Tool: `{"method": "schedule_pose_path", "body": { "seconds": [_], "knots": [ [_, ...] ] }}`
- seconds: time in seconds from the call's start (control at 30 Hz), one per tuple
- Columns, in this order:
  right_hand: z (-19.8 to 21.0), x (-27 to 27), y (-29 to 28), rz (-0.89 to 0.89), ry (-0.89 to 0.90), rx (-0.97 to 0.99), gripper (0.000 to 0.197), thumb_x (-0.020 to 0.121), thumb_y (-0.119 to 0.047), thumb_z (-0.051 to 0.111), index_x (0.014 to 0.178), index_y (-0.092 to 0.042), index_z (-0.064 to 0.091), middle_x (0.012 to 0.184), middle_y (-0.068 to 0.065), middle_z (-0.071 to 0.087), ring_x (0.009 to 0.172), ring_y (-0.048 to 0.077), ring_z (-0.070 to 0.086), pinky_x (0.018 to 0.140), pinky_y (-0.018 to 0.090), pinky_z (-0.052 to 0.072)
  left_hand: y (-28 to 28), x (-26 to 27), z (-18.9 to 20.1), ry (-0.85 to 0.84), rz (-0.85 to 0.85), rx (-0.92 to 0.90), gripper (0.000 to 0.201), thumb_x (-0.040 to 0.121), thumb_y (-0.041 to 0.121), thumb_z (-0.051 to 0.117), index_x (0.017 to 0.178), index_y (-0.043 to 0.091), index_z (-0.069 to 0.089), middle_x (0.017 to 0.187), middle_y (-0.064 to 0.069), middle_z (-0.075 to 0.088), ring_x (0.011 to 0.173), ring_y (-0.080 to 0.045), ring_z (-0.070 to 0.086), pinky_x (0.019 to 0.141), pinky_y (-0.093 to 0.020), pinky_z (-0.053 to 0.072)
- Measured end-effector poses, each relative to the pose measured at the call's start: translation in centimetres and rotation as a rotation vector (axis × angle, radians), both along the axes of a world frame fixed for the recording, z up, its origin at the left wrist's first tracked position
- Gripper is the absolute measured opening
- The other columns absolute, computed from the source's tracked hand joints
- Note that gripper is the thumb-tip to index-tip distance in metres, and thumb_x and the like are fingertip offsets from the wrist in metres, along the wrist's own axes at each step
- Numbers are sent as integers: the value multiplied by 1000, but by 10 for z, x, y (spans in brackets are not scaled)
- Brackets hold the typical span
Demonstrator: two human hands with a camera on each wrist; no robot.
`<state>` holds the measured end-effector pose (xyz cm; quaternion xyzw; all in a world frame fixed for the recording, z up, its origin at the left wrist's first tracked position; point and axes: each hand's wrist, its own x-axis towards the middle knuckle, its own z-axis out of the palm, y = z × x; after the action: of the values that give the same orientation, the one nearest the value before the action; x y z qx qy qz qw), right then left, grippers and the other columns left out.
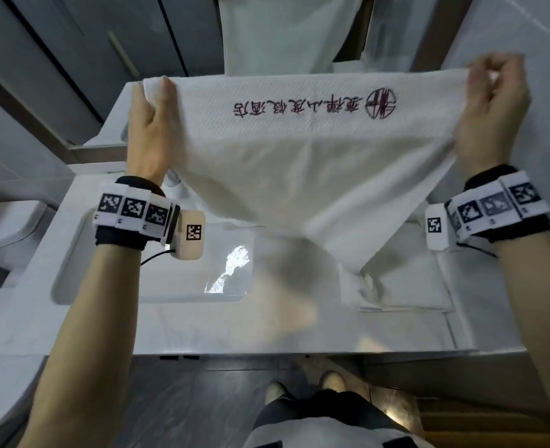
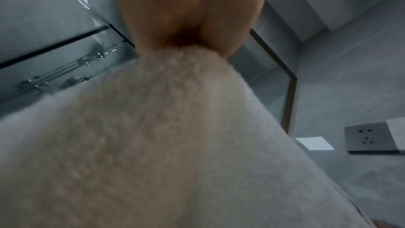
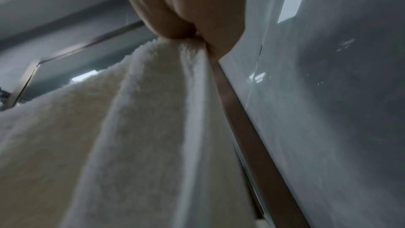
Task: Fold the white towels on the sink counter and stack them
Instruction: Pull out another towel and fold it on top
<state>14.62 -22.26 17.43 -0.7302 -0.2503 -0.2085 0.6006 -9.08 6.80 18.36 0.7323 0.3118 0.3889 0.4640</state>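
A white towel (image 1: 299, 163) with dark red printed characters and a round logo hangs stretched in the air above the sink counter (image 1: 202, 328). My left hand (image 1: 157, 101) pinches its upper left corner, and my right hand (image 1: 493, 92) pinches its upper right corner. The towel's lower end sags down to the right and touches a folded white towel (image 1: 406, 286) lying on the counter. In the left wrist view the fingers (image 2: 186, 15) pinch fluffy towel cloth (image 2: 153, 145). The right wrist view shows fingers (image 3: 181, 6) gripping a pleated towel edge (image 3: 142, 127).
A rectangular sink basin (image 1: 157, 270) lies under my left wrist, with a white faucet (image 1: 176, 185) behind it. A mirror (image 1: 283, 30) stands behind the counter. A toilet (image 1: 5, 227) is at the left. A wall socket (image 2: 368, 139) shows in the left wrist view.
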Motion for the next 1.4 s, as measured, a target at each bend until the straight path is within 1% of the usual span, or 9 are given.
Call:
{"method": "schedule_pose_path", "body": {
  "seconds": [0.17, 0.33, 0.67, 0.77, 0.97, 1.1, 1.2, 1.3, 1.4],
  "knots": [
    [23, 1, -21, 24, -26, -8, 14, 95, -29, 43, 84, -37, 47, 88, -19, 56, 84, -4, 53, 81, 15, 40, -8, 1, 7, -25, 13, 53, 26, 95, 47, 36, 76, 30, 37, 74, 17, 36, 65, 5, 38, 67, -14, 36],
    [38, -1, -32, 51, 33, -3, 7, 92, -40, 45, 87, -42, 49, 84, -36, 60, 79, -19, 53, 78, 6, 40, -5, 1, 14, -254, -189, -156, 24, 94, 32, 51, 74, 24, 39, 71, 15, 49, 65, 0, 47, 63, -18, 44],
    [-81, 61, -3, 112, 503, -488, 29, 93, -19, 56, 112, 3, 62, 98, 20, 60, 89, 24, 57, 72, 25, 40, 8, 36, -123, 498, -39, -132, 35, 96, 25, 50, 70, 24, 27, 70, 5, 36, 63, -11, 39, 55, -16, 35],
    [-111, 68, 7, 100, 593, -500, 28, 93, -20, 56, 112, -1, 62, 113, 26, 62, 105, 33, 59, 86, 33, 44, 9, 50, -159, 481, 0, -207, 37, 96, 20, 49, 69, 24, 24, 71, 5, 33, 73, -15, 37, 63, -23, 35],
    [-128, 94, 19, 88, 562, -472, 23, 93, -8, 47, 111, -15, 60, 112, 23, 63, 86, 26, 54, 88, 42, 47, 19, 84, -174, 301, 49, -127, 26, 96, 12, 45, 78, 22, 30, 72, 7, 34, 62, -4, 33, 50, 1, 35],
    [-141, 103, 23, 65, 698, -475, 20, 90, -17, 54, 109, -19, 60, 110, 12, 63, 105, 31, 61, 96, 44, 48, 21, 98, -189, 247, 24, -365, 17, 96, 10, 46, 106, 10, 32, 79, -2, 49, 70, -18, 52, 57, -11, 46],
    [-164, 96, 13, 48, 890, -534, 34, 86, -32, 60, 109, -8, 65, 114, 15, 66, 107, 31, 62, 96, 38, 46, 19, 91, -217, 586, -57, -492, 35, 98, 21, 46, 123, -2, 41, 107, -23, 61, 105, -33, 59, 86, -38, 51],
    [-183, 83, -3, 78, 1027, -536, 57, 79, -51, 62, 120, -10, 62, 125, 11, 64, 116, 30, 59, 105, 42, 43, 15, 79, -237, 709, -190, -435, 30, 100, 23, 39, 95, 0, 58, 75, -12, 56, 86, -21, 51, 57, -25, 39],
    [-187, 70, -13, 105, 1061, -519, 59, 79, -55, 61, 123, -15, 60, 124, 5, 63, 110, 26, 61, 100, 40, 47, 17, 68, -252, 713, -186, -542, 36, 99, 31, 41, 106, 1, 58, 96, -12, 56, 92, -19, 50, 73, -28, 42]
  ]
}}
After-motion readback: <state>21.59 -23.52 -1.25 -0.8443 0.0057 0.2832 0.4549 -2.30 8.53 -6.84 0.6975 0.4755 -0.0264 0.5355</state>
